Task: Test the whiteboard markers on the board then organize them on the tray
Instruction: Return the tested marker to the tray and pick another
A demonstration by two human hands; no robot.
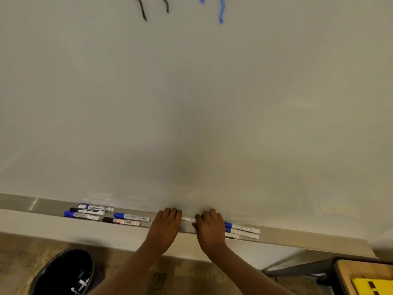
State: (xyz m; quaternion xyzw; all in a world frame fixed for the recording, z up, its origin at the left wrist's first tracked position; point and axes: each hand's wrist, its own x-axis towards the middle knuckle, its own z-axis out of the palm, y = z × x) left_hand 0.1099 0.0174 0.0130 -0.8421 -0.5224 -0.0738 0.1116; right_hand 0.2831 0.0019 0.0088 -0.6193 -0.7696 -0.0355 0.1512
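Reaching into tray (297,238) under board (191,103) with left hand (165,225) and right hand (209,228), knuckles up, fingers curled down over the ends of a white marker (188,219) lying between them. Cannot tell whether either truly grips it or merely rests there. Flanked in the tray by left cluster (93,211) of five capped markers, apart from the hands, and right cluster (244,228) just beside the right hand.

Capped markers (131,216) flat along tray (297,236)
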